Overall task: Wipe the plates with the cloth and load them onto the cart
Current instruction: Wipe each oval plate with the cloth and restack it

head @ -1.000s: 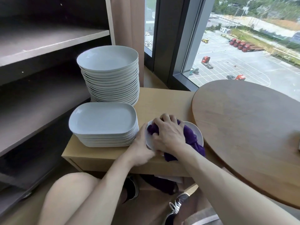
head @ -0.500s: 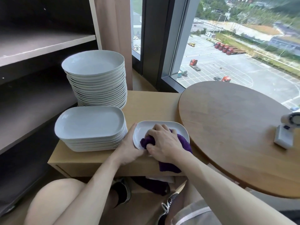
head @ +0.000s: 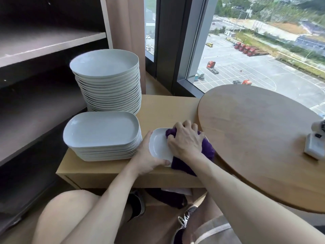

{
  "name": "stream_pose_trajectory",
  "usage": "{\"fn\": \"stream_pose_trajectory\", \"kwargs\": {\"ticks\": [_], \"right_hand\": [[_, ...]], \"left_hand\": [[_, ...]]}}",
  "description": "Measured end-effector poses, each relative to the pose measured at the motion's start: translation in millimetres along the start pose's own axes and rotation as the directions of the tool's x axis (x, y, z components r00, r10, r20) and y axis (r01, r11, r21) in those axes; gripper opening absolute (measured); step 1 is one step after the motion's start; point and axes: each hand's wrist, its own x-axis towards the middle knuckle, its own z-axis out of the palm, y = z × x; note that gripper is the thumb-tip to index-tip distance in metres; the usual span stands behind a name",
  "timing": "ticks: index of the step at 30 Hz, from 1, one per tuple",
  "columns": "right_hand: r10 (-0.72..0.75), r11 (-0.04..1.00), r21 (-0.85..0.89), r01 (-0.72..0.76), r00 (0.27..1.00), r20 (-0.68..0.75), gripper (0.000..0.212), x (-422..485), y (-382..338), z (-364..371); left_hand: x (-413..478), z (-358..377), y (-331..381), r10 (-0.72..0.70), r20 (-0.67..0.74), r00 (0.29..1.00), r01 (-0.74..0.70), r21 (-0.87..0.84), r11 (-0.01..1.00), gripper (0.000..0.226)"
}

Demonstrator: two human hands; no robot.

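Small white plate [head: 159, 147], oblong with rounded corners and a glossy face, on the low wooden bench [head: 163, 110] beside a stack of larger oblong plates [head: 102, 136]. Left hand [head: 146, 158] grips its near rim, thumb curled over the edge. Right hand [head: 185, 140], fingers curled, clutches a purple cloth [head: 207, 151] pressed against the plate's right half.

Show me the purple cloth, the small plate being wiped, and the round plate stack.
purple cloth [head: 209, 150], head view, exposed fold.
small plate [head: 158, 147], head view, inner surface.
round plate stack [head: 105, 62], head view, top plate.
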Motion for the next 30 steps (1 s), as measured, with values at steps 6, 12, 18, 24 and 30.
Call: {"fn": "stream_pose_trajectory", "kwargs": {"ticks": [6, 12, 18, 24, 30], "right_hand": [[-0.315, 0.947, 0.106, 0.305, 0.943, 0.103, 0.026, -14, -21, 9], [-0.368, 0.928, 0.132, 0.349, 0.914, 0.172, 0.032, -29, -11, -2], [-0.273, 0.962, 0.027, 0.272, 0.952, 0.141, 0.057, -39, 35, -20], [-0.060, 0.997, -0.044, 0.062, 0.998, 0.035, 0.070, -35, 68, -20], [-0.068, 0.994, -0.080, 0.070, 0.997, 0.030, 0.076, -27, 54, -10]], "left_hand": [[-2, 4, 8, 0.017, -0.032, 0.999, -0.018, -0.044, 0.999, 0.098], [-9, 3, 10, -0.045, -0.049, 0.998, 0.044, -0.015, 0.999, 0.106], [-9, 4, 9, -0.030, -0.061, 0.998, 0.024, -0.091, 0.996, 0.109], [-5, 6, 5, -0.065, -0.076, 0.995, 0.057, -0.111, 0.992, 0.112], [-5, 3, 3, -0.072, -0.081, 0.994, 0.066, -0.080, 0.995, 0.116]]}}
